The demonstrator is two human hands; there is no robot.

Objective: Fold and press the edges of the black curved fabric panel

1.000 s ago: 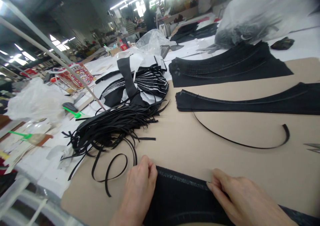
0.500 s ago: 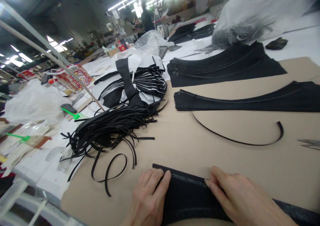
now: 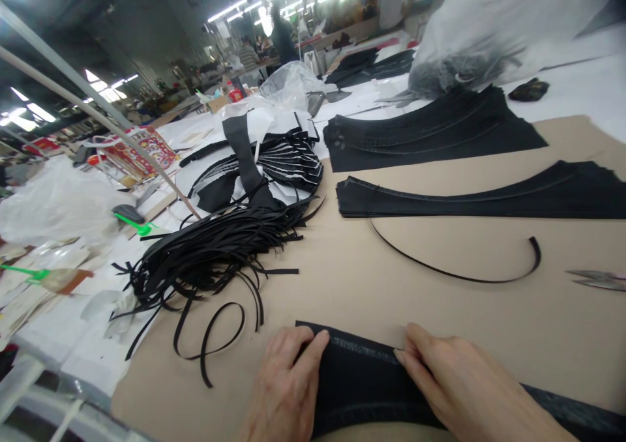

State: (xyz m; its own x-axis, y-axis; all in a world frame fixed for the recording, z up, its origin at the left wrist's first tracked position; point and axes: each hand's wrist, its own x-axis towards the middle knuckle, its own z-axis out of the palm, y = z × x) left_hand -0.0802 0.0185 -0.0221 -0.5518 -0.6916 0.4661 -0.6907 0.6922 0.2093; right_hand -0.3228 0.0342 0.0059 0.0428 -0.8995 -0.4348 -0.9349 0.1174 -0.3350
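A black fabric piece (image 3: 364,380) with a stitched top edge lies at the near edge of a tan cardboard sheet (image 3: 391,285). My left hand (image 3: 286,383) lies flat on its left end, fingers stretched out over the corner. My right hand (image 3: 469,390) presses down on the fabric further right, its fingertips at the stitched edge. Neither hand lifts the piece.
A heap of thin black strips (image 3: 215,253) lies left of centre, and one long curved strip (image 3: 460,269) lies loose on the cardboard. Stacks of curved black cut pieces (image 3: 469,194) sit behind. Scissor blades (image 3: 596,279) point in from the right edge. Plastic bags and people are further back.
My left hand has slid right along the fabric and flattened out from a pinch at the corner. The fabric's left corner now shows. My right hand has stayed put.
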